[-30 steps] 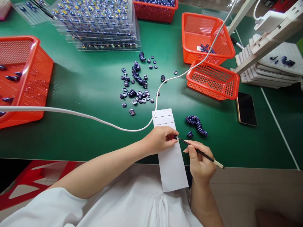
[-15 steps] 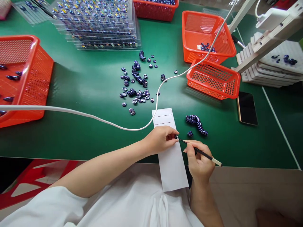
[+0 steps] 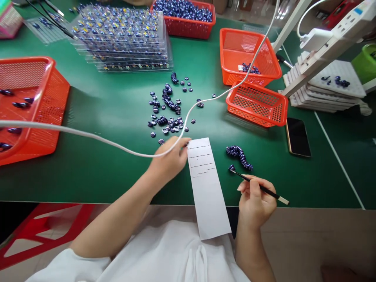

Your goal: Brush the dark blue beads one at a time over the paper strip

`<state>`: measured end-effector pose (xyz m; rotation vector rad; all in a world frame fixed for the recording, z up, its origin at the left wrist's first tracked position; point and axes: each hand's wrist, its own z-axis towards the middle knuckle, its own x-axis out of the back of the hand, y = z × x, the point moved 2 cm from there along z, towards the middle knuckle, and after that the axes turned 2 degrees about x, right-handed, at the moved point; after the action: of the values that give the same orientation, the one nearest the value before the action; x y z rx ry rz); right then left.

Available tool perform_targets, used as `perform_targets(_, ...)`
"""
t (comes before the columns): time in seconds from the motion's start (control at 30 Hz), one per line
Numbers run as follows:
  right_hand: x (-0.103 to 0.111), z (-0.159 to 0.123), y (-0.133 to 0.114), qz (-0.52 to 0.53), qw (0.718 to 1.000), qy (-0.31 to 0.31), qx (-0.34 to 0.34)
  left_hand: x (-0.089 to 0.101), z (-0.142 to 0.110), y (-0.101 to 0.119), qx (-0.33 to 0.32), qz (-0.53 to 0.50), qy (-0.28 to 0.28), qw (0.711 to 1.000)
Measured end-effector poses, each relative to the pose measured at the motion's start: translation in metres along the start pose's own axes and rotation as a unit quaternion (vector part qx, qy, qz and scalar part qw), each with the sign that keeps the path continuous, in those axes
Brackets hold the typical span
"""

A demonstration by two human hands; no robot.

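Note:
My left hand (image 3: 169, 156) is pinched closed at the upper left edge of a white paper strip (image 3: 208, 196) with black lines. A small dark bead (image 3: 186, 144) shows at its fingertips, mostly hidden by them. In my right hand (image 3: 258, 197) is a thin black stick (image 3: 266, 190) with a pale end, held like a pen. Its tip touches or nearly touches a small dark blue bead cluster (image 3: 232, 167). Just beyond lies a curved row of dark blue beads (image 3: 239, 154). Loose striped beads (image 3: 170, 127) are scattered past my left hand.
A white cable (image 3: 129, 150) crosses over my left hand. Orange baskets stand left (image 3: 48, 113), back right (image 3: 249, 53) and in front of that one (image 3: 258, 105). Stacked clear trays (image 3: 126, 55) hold beads at the back. A phone (image 3: 298, 137) lies right, near white foam sheets (image 3: 337, 84).
My left hand has moved left and away from me, off the middle of the paper. My right hand has drawn right, and the stick's tip has left the left fingertips for the bead cluster.

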<state>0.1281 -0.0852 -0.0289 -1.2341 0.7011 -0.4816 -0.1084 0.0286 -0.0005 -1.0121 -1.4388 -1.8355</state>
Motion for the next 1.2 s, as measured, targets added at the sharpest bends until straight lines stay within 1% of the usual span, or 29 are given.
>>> perform_targets(0.07, 0.0, 0.001, -0.001, 0.007, 1.0, 0.015, 0.0, 0.01, 0.005, -0.014, 0.036, 0.094, 0.042, 0.994)
perform_targets(0.1, 0.0, 0.0, -0.001, 0.01, 1.0, 0.024, 0.001, 0.012, 0.006, -0.019, 0.048, 0.128, 0.053, 0.989)
perform_targets(0.13, 0.0, 0.0, -0.002, 0.014, 0.999, 0.035, 0.002, 0.012, 0.007, -0.021, 0.053, 0.152, 0.058, 0.985)
perform_targets(0.2, 0.0, 0.0, -0.004, 0.021, 0.998, 0.056, 0.006, 0.007, 0.005, -0.015, 0.041, 0.17, 0.041, 0.984)
perform_targets(0.27, 0.001, 0.0, -0.006, 0.023, 0.997, 0.067, 0.015, -0.004, 0.0, 0.002, -0.007, 0.152, 0.006, 0.988)
perform_targets(0.33, 0.002, 0.002, -0.008, 0.021, 0.997, 0.068, 0.028, -0.017, -0.007, 0.027, -0.091, 0.102, -0.03, 0.99)
perform_targets(0.4, 0.005, 0.004, -0.008, 0.018, 0.997, 0.069, 0.04, -0.03, -0.013, 0.055, -0.188, 0.036, -0.081, 0.978)
perform_targets(0.43, 0.006, 0.005, -0.008, 0.016, 0.997, 0.069, 0.041, -0.036, -0.014, 0.067, -0.212, 0.014, -0.11, 0.971)
perform_targets(0.47, 0.007, 0.005, -0.007, 0.014, 0.997, 0.068, 0.04, -0.042, -0.014, 0.077, -0.22, -0.001, -0.133, 0.966)
perform_targets(0.5, 0.008, 0.006, -0.005, 0.012, 0.997, 0.066, 0.036, -0.047, -0.012, 0.085, -0.219, -0.009, -0.152, 0.964)
perform_targets(0.57, 0.009, 0.006, -0.002, 0.01, 0.998, 0.061, 0.032, -0.056, -0.005, 0.096, -0.195, -0.019, -0.181, 0.964)
perform_targets(0.67, 0.009, 0.006, 0.0, 0.011, 0.998, 0.057, 0.03, -0.066, 0.005, 0.099, -0.149, -0.052, -0.209, 0.965)
perform_targets(0.73, 0.009, 0.006, 0.001, 0.013, 0.998, 0.049, 0.026, -0.068, 0.008, 0.098, -0.134, -0.074, -0.211, 0.965)
perform_targets(0.83, 0.007, 0.006, 0.0, 0.005, 0.999, 0.037, 0.028, -0.067, 0.008, 0.095, -0.132, -0.077, -0.205, 0.967)
perform_targets(1.03, 0.007, 0.006, 0.0, 0.001, 0.999, 0.034, 0.03, -0.062, 0.008, 0.094, -0.138, -0.068, -0.21, 0.965)
perform_targets(1.13, 0.007, 0.006, 0.0, -0.007, 0.999, 0.031, 0.026, -0.056, 0.007, 0.09, -0.125, -0.085, -0.213, 0.965)
perform_targets(1.2, 0.008, 0.007, 0.0, -0.013, 0.999, 0.025, 0.022, -0.049, 0.005, 0.083, -0.124, -0.098, -0.207, 0.965)
